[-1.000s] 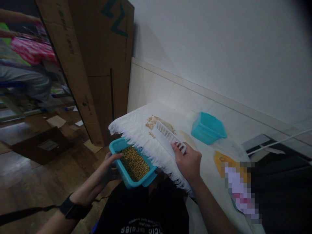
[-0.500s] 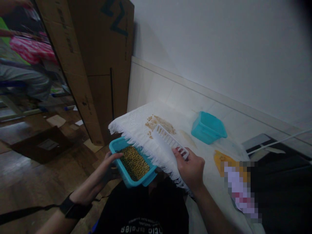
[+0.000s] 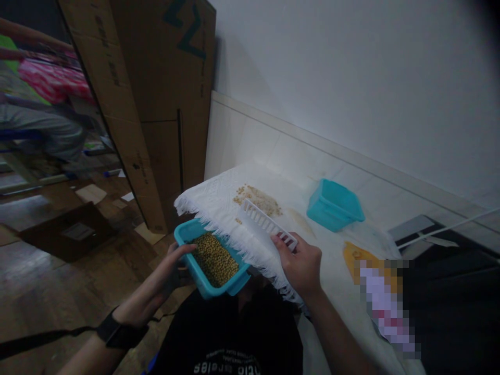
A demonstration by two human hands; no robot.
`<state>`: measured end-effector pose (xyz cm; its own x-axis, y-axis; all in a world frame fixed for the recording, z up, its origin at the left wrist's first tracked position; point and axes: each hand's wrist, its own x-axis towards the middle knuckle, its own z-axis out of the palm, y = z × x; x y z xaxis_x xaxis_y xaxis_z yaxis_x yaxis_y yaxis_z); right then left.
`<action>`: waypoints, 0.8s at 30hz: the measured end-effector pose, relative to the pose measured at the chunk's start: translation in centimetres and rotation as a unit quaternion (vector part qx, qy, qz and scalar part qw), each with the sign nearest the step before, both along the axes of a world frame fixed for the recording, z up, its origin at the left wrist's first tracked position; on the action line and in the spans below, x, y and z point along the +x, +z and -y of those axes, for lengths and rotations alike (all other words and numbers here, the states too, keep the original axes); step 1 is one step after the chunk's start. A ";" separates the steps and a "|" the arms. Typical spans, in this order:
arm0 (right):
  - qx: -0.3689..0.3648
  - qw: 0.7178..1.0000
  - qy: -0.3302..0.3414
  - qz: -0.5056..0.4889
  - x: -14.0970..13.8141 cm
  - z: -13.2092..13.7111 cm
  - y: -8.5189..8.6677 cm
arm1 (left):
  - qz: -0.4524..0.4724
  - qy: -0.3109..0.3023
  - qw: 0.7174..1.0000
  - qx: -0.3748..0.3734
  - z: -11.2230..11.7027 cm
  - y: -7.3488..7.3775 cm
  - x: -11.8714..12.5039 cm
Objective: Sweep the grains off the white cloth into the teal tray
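My left hand (image 3: 177,265) grips the left side of a teal plastic box (image 3: 204,289), thumb over the rim. Greenish-yellow beans (image 3: 219,263) lie inside it, and the box is tilted under the fringed edge of a white cloth (image 3: 205,200). My right hand (image 3: 302,265) is closed on the near end of a long white slotted plastic piece (image 3: 267,221). That piece rests on or just above the cloth, edge toward the box. Beyond it lies a small heap of pale grains and loose beans (image 3: 258,199); a few beans (image 3: 238,221) are near the fringe.
A second teal box (image 3: 335,208) stands on the table by the wall. To the right are a yellow item (image 3: 353,255) and a dark object (image 3: 449,297). A tall cardboard box (image 3: 156,104) rises at the left. Behind it a co-worker's arm (image 3: 35,34) shows.
My right hand and the white slotted piece have shifted slightly left, toward the cloth's fringed edge. Fewer beans show between the piece and the fringe. The left hand and its box have barely moved.
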<state>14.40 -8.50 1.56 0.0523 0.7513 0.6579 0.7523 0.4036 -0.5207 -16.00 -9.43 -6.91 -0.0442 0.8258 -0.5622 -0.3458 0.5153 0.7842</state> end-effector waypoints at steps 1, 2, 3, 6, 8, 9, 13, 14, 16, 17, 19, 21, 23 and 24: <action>-0.004 1.000 0.006 -0.003 0.0 -0.1 0.1 | 0.001 -0.001 1.000 0.000 0.0 0.0 -0.1; -0.008 1.000 0.012 -0.006 -0.1 -0.3 0.1 | 0.001 -0.002 1.000 -0.001 0.0 0.0 -0.1; -0.009 1.000 0.016 -0.007 -0.1 -0.4 0.2 | 0.002 -0.003 1.000 -0.003 0.0 0.0 -0.1; -0.006 1.000 0.026 -0.008 -0.3 -0.5 0.4 | 0.006 0.002 1.000 0.003 0.0 0.3 -0.1; -0.005 0.999 0.033 -0.008 -0.5 -0.4 0.6 | 0.004 0.007 1.000 0.005 0.1 0.4 0.0; -0.008 0.999 0.038 -0.008 -0.6 -0.3 0.6 | 0.002 0.009 1.000 0.005 0.1 0.4 0.1; -0.033 0.997 0.063 -0.021 -1.2 0.8 0.6 | -0.001 0.005 1.000 0.000 0.1 0.6 0.1; -0.037 0.997 0.065 -0.026 -1.3 1.1 0.6 | 0.000 0.005 1.000 0.000 0.1 0.6 0.1; -0.034 0.997 0.055 -0.033 -1.2 1.3 0.6 | 0.002 0.005 1.000 0.000 0.1 0.5 0.0; -0.027 0.998 0.043 -0.033 -1.1 1.2 0.7 | 0.004 0.006 1.000 0.000 0.1 0.5 0.0; -0.011 0.999 0.008 -0.030 -0.7 0.7 0.8 | 0.008 0.005 1.000 0.001 0.1 0.4 0.0; 0.000 0.999 -0.031 -0.025 -0.2 -0.2 0.7 | 0.008 0.003 1.000 0.000 0.1 0.4 0.0; 0.007 0.998 -0.062 -0.022 0.2 -1.1 0.3 | 0.005 0.000 1.000 -0.001 0.1 0.5 0.0; 0.006 0.997 -0.070 -0.020 0.2 -1.6 0.0 | 0.004 -0.001 1.000 -0.003 0.1 0.5 0.0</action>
<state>14.65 -6.93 1.59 0.1836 0.7269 0.6618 0.7801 0.3019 -0.5480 -15.96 -9.50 -6.38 -0.0389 0.8231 -0.5666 -0.3513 0.5196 0.7789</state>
